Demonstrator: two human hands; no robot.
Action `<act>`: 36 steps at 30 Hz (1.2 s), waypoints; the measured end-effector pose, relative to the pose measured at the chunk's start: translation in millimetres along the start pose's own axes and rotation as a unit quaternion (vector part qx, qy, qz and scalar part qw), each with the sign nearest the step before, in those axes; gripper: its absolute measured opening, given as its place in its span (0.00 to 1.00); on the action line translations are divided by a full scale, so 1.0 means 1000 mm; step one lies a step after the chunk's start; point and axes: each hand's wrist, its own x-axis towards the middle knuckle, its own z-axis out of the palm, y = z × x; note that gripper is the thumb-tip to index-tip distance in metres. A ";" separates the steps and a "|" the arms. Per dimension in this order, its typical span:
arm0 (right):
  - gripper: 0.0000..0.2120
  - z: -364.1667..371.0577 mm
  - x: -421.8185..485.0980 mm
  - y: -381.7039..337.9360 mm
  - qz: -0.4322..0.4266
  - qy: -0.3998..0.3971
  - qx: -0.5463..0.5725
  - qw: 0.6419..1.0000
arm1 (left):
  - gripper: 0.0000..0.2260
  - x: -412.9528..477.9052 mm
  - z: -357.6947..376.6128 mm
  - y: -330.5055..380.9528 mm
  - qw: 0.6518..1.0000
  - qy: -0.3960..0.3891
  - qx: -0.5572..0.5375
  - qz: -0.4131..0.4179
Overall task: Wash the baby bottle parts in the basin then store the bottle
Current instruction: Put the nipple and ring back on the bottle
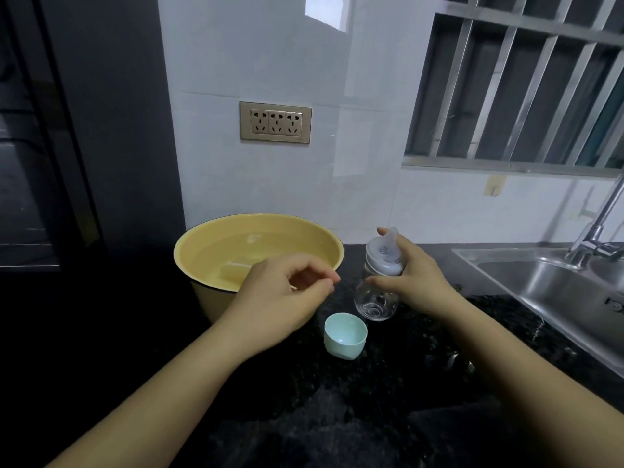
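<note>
Mint cap (345,336) sits before bottle (374,298); right hand (420,282) fingers (377,282) circle its collar.

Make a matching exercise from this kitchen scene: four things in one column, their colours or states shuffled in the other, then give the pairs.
1. basin
2. cap
3. bottle
4. sink

A. clear, gripped by the right hand
B. yellow, holds water
C. steel, at the far right
D. pale green, open side up

Pairs: 1-B, 2-D, 3-A, 4-C
</note>
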 end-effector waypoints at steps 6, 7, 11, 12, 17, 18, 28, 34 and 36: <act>0.38 -0.022 -0.017 -0.038 -0.048 -0.014 -0.009 0.999 | 0.11 -0.009 0.019 -0.005 0.998 -0.002 -0.061 0.005; 0.37 -0.024 -0.020 -0.044 -0.052 -0.019 -0.003 0.998 | 0.14 -0.010 0.020 -0.005 0.998 0.003 -0.063 0.009; 0.36 -0.027 -0.037 -0.068 -0.074 -0.059 0.007 0.995 | 0.29 -0.009 0.019 0.001 0.999 0.014 -0.021 0.038; 0.36 -0.026 -0.040 -0.075 -0.076 -0.070 0.010 0.995 | 0.33 -0.009 0.018 0.003 0.999 0.012 -0.020 0.043; 0.32 -0.018 -0.060 -0.100 -0.098 -0.117 0.051 0.987 | 0.45 -0.018 0.015 0.013 0.996 0.014 -0.031 0.077; 0.31 -0.015 -0.063 -0.103 -0.103 -0.125 0.057 0.985 | 0.46 -0.021 0.014 0.013 0.996 0.015 -0.028 0.079; 0.28 0.024 -0.082 -0.115 -0.116 -0.187 0.093 0.971 | 0.43 -0.059 -0.018 -0.005 0.998 0.006 0.003 0.057; 0.29 0.052 -0.091 -0.120 -0.120 -0.229 0.130 0.957 | 0.41 -0.080 -0.032 -0.024 0.999 0.018 -0.020 0.039; 0.25 0.064 -0.094 -0.120 -0.128 -0.224 0.124 0.958 | 0.39 -0.086 -0.033 -0.032 0.999 0.023 -0.026 0.029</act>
